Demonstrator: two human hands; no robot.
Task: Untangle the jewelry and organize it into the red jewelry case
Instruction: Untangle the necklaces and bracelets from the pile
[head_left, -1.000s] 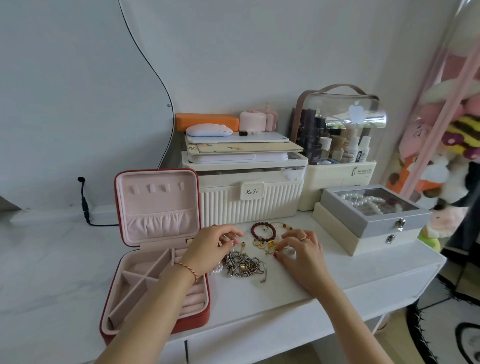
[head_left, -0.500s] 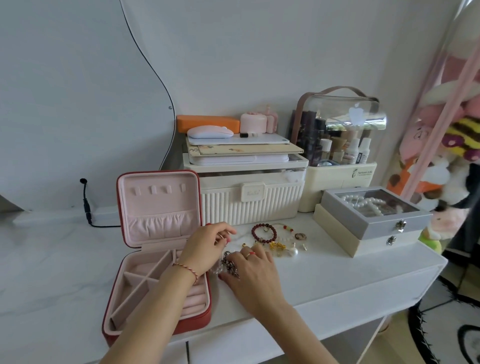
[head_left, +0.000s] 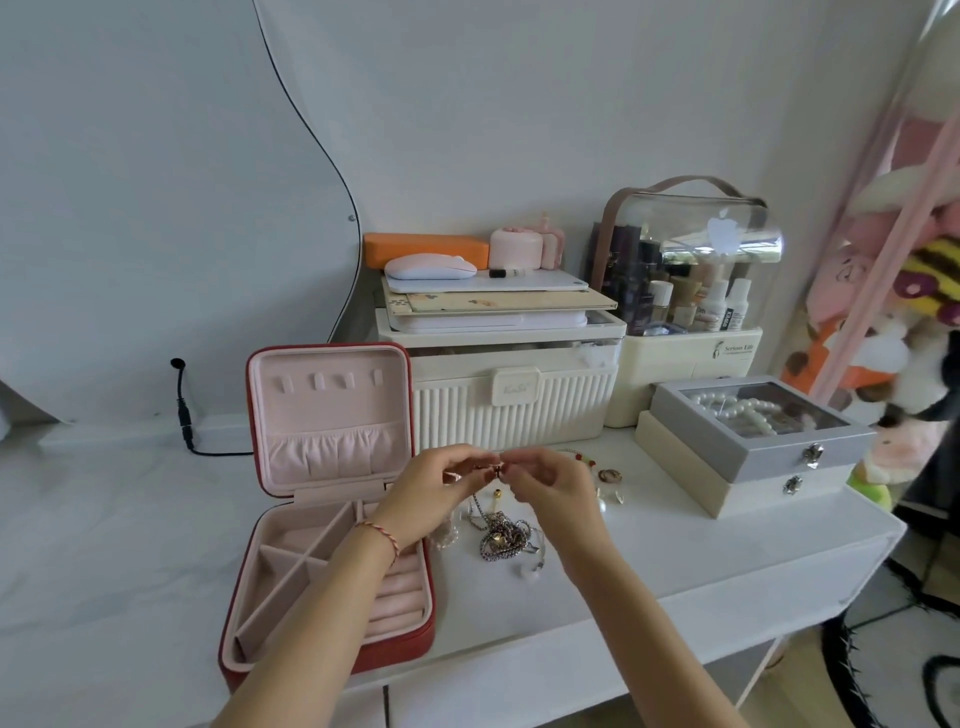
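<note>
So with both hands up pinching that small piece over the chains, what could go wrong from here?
1. The small piece, pinched between the left hand and right hand, could slip and drop into the tangled chains below.
2. The left forearm crosses the open red jewelry case; lowering it might nudge the case.
3. Loose earrings beside the right hand could get swept aside.

A cream ribbed storage box (head_left: 511, 410) stands on the white table (head_left: 649, 582). On top of it lie flat trays, a white mouse (head_left: 430, 267) and an orange case (head_left: 426, 248). Right of it stands a clear-domed cosmetics organizer (head_left: 691, 291); in front of that, a grey glass-lidded box (head_left: 761, 434) holding pearls.
</note>
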